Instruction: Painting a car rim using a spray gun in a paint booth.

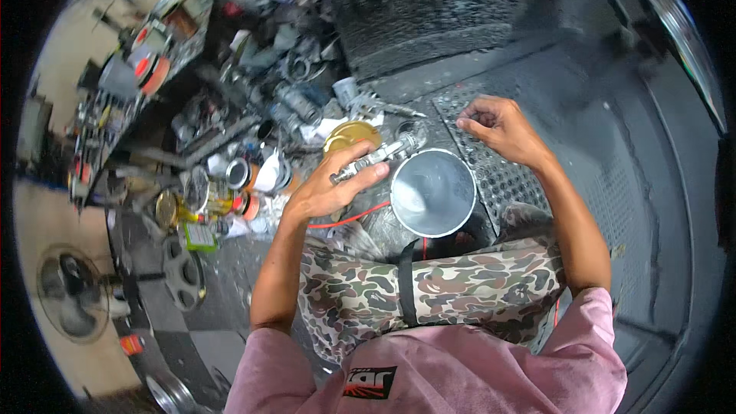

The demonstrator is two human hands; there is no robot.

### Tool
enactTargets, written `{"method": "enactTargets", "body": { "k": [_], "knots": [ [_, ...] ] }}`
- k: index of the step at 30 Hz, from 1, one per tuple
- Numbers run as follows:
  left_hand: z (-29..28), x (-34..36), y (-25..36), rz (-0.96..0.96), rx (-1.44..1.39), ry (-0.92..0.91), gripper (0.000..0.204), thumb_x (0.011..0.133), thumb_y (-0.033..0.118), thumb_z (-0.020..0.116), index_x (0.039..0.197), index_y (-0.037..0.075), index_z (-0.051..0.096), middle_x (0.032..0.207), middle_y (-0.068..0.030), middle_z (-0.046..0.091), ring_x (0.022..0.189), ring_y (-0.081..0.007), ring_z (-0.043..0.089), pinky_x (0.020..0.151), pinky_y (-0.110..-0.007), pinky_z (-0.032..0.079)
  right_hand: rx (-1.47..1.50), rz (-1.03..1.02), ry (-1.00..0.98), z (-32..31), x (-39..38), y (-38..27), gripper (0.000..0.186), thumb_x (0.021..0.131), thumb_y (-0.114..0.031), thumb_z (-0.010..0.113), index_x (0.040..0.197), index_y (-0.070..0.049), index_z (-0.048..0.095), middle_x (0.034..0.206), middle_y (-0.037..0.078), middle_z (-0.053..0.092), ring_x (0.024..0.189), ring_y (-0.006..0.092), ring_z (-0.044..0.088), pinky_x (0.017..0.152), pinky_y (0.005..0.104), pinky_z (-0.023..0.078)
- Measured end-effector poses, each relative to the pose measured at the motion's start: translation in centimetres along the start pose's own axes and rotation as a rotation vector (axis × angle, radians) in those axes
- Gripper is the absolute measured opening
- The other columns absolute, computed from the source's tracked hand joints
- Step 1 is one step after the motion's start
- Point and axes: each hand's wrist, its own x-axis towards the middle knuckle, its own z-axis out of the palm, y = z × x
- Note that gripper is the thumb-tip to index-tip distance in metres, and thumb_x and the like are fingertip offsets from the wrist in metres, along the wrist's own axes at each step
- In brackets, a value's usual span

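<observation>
My left hand is closed round a silver spray gun, which points up and to the right. Just right of it, a round metal pot with a pale rim stands in front of me; its inside is grey with a whitish patch. A gold lid lies beyond my left fingers. My right hand is raised to the right beyond the pot, fingers curled in toward the thumb; whatever may be between them is hidden. Near my left wrist runs a red hose.
Camouflage cloth with a black strap covers my lap. Cans, jars and tools crowd the left, below a cluttered dark shelf. A fan stands far left. Beyond my right hand lies a perforated dark mat beside a dark wall.
</observation>
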Motion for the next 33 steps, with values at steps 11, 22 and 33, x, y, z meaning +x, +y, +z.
{"method": "enactTargets", "body": {
  "k": [11, 22, 33],
  "knots": [
    [-2.9, -12.8, -9.9, -0.372, -0.423, 0.138, 0.112, 0.073, 0.045, 0.084, 0.154, -0.007, 0.026, 0.155, -0.0231, 0.037, 0.145, -0.0321, 0.034, 0.120, -0.039, 0.023, 0.015, 0.035, -0.439, 7.1, 7.0, 2.9, 0.019, 0.097, -0.019, 0.069, 0.095, 0.000, 0.069, 0.070, -0.006, 0.055, 0.064, 0.0025, 0.047, 0.056, 0.0236, 0.039],
    [-7.3, -18.8, -18.2, -0.656, -0.492, 0.870, 0.104, 0.082, 0.053, 0.077, 0.150, -0.011, 0.032, 0.125, -0.0177, 0.062, 0.104, -0.0271, 0.061, 0.090, -0.037, 0.048, -0.085, -0.127, -0.688, 12.8, 12.8, 1.7, 0.020, 0.097, -0.019, 0.069, 0.097, 0.001, 0.070, 0.072, -0.002, 0.057, 0.066, 0.0043, 0.046, 0.058, 0.0256, 0.041],
    [-5.9, -14.9, -23.6, -0.796, 0.643, 1.063, 0.100, 0.070, 0.056, 0.086, 0.137, -0.006, 0.045, 0.130, -0.0261, 0.051, 0.112, -0.0427, 0.059, 0.095, -0.048, 0.049, 0.010, -0.081, -0.767, 14.5, 12.5, 3.1, 0.018, 0.098, -0.019, 0.067, 0.098, -0.001, 0.071, 0.076, -0.004, 0.061, 0.068, 0.0021, 0.049, 0.060, 0.0235, 0.044]
  ]
}}
